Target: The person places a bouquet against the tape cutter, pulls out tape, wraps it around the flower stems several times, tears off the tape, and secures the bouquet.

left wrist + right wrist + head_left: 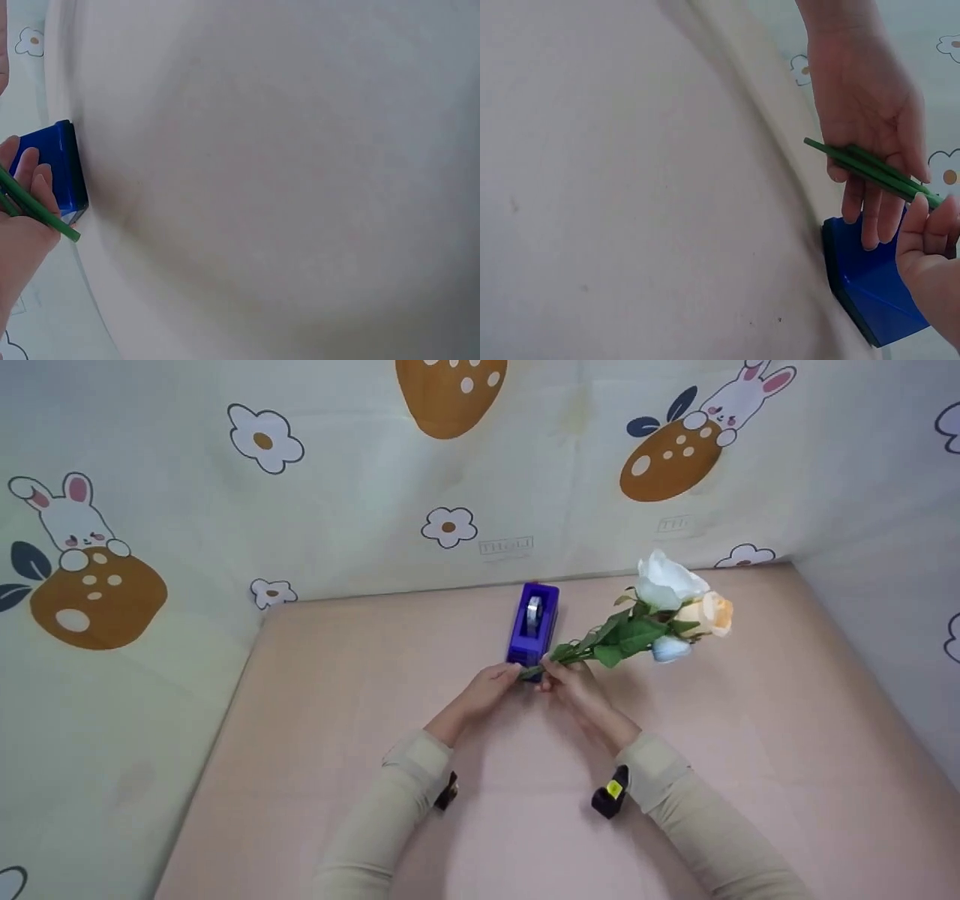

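Observation:
My right hand [577, 686] pinches the green stems [877, 174] of a bunch of artificial roses [667, 600], white, peach and pale blue. The blooms point right and the stem ends point left. My left hand [866, 105] has its fingers fairly straight, with the lower stems lying across them in the right wrist view. Just beyond both hands stands a blue-purple tape dispenser [534, 622] with a roll of tape [533, 613] in it. In the left wrist view the right hand [30, 217] is at the left edge, before the dispenser [56, 165].
A pink-beige cloth [337, 720] covers the table. Behind and beside it hangs a pale sheet [352, 510] printed with rabbits, flowers and brown fruit. Black wrist devices [611, 791] sit at both cuffs.

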A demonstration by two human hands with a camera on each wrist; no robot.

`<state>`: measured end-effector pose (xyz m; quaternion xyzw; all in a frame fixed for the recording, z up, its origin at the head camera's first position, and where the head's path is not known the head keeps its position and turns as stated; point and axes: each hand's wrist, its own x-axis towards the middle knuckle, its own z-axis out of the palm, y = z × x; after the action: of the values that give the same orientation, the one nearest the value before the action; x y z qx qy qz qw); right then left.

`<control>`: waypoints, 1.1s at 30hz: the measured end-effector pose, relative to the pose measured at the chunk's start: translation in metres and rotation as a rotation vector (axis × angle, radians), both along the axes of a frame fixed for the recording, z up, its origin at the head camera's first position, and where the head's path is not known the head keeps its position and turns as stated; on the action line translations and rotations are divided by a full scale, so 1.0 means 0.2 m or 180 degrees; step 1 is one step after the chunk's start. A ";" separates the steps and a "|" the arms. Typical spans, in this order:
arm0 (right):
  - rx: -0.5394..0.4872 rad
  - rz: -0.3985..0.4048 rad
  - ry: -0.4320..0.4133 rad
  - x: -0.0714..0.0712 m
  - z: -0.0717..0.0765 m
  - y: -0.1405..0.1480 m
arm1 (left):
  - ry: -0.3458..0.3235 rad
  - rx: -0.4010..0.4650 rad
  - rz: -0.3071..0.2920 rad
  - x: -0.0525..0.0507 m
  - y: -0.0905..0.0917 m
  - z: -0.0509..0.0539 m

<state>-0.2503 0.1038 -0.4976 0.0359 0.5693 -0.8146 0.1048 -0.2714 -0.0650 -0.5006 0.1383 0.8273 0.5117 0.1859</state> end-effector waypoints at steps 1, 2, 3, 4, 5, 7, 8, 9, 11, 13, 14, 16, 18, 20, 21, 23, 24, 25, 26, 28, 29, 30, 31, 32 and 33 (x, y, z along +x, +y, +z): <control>-0.0016 0.0091 0.0069 0.00 0.00 0.01 | -0.0039 0.0041 -0.0016 0.00 0.00 0.01; -0.0021 0.0180 0.0141 0.01 0.00 0.01 | -0.0063 0.0072 -0.0064 0.00 -0.01 0.01; 0.0004 0.0255 0.0232 0.01 0.00 0.02 | -0.0078 0.0097 -0.0106 0.00 -0.01 0.01; 0.0047 0.0325 0.0339 0.02 0.00 0.02 | -0.0093 0.0112 -0.0146 0.00 -0.01 0.01; 0.0097 0.0389 0.0447 0.02 0.00 0.03 | -0.0093 0.0133 -0.0195 0.00 -0.02 0.01; 0.0277 0.0440 0.0673 0.03 0.00 0.03 | -0.0111 0.0174 -0.0292 0.00 -0.03 0.01; 0.0376 0.0411 0.0738 0.03 0.00 0.03 | -0.0089 0.0175 -0.0359 0.00 -0.03 0.01; 0.0482 0.0362 0.0776 0.03 0.00 0.03 | -0.0053 0.0176 -0.0408 -0.01 -0.04 0.01; 0.0637 0.0257 0.0751 0.02 0.00 0.03 | -0.0007 0.0203 -0.0475 -0.01 -0.04 0.00; 0.0746 0.0121 0.0644 0.02 0.00 0.03 | 0.0015 0.0258 -0.0484 -0.01 -0.04 -0.01; 0.0783 0.0067 0.0594 0.02 0.00 0.02 | 0.0002 0.0292 -0.0454 -0.01 -0.04 -0.01; 0.0857 -0.0056 0.0541 0.02 0.00 0.01 | -0.0039 0.0356 -0.0326 -0.01 -0.04 -0.02; 0.0862 -0.0189 0.0504 0.03 0.00 0.00 | -0.0056 0.0401 -0.0199 0.00 -0.03 -0.02; 0.0873 -0.0279 0.0488 0.03 -0.01 -0.01 | -0.0048 0.0423 -0.0096 0.01 -0.02 -0.03; 0.0863 -0.0323 0.0463 0.03 -0.01 -0.01 | -0.0021 0.0425 -0.0063 0.01 -0.01 -0.03; 0.0791 -0.0380 0.0417 0.03 -0.03 -0.01 | 0.0030 0.0455 -0.0004 0.01 -0.01 -0.03; 0.0769 -0.0394 0.0387 0.04 -0.04 -0.01 | 0.0060 0.0470 0.0033 0.01 0.00 -0.04; 0.0740 -0.0404 0.0357 0.04 -0.04 -0.02 | 0.0099 0.0492 0.0068 0.01 0.00 -0.04; 0.0706 -0.0422 0.0337 0.05 -0.05 -0.02 | 0.0135 0.0516 0.0112 0.01 0.00 -0.04; 0.0675 -0.0480 0.0299 0.07 -0.06 -0.03 | 0.0246 0.0522 0.0200 0.00 0.00 -0.05; 0.0654 -0.0514 0.0289 0.07 -0.06 -0.04 | 0.0298 0.0518 0.0243 0.00 0.01 -0.05; 0.0628 -0.0554 0.0271 0.08 -0.06 -0.04 | 0.0337 0.0509 0.0278 0.00 0.01 -0.05; 0.0595 -0.0584 0.0262 0.08 -0.06 -0.05 | 0.0358 0.0484 0.0311 0.00 0.01 -0.05; 0.0550 -0.0611 0.0254 0.08 -0.07 -0.05 | 0.0376 0.0455 0.0338 0.00 0.01 -0.04; 0.0502 -0.0633 0.0249 0.08 -0.07 -0.06 | 0.0399 0.0408 0.0346 -0.01 0.01 -0.04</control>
<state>-0.2349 0.0923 -0.5106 0.0685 0.6289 -0.7745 -0.0018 -0.2725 -0.0622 -0.5081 0.1365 0.8092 0.5633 0.0965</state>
